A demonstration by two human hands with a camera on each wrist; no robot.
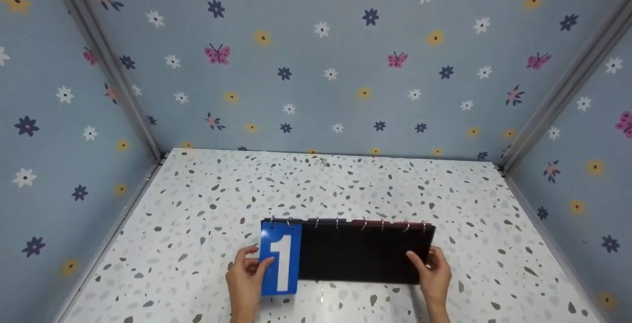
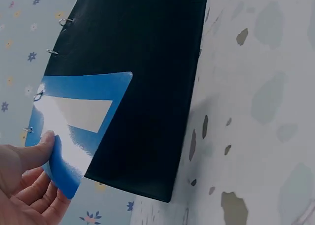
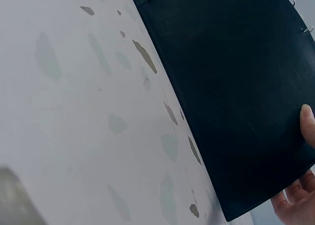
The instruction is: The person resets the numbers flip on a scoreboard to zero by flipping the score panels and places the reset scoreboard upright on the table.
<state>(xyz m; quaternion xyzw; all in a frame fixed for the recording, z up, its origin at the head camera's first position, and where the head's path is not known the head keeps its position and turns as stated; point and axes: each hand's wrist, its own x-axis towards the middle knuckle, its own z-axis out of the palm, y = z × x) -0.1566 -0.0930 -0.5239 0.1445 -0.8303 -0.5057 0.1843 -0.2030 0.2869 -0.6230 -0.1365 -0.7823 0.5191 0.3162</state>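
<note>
A black flip scoreboard (image 1: 360, 254) is held up near the table's front, metal rings along its top edge. From its two leftmost rings hangs a blue number card (image 1: 295, 259) with a white 1. My left hand (image 1: 244, 276) pinches this card at its left edge, thumb on the front. In the left wrist view the card (image 2: 115, 87) is bent and lifted off the board, glare across it. My right hand (image 1: 435, 276) grips the board's right end, thumb in front and fingers behind. Dark red and dark blue edges of cards show behind the top edge; their faces are hidden.
The white speckled tabletop (image 1: 316, 184) stretches back from the board. Light blue panels (image 1: 316, 61) with flowers and butterflies stand at the back and both sides, joined by grey metal posts (image 1: 106, 61).
</note>
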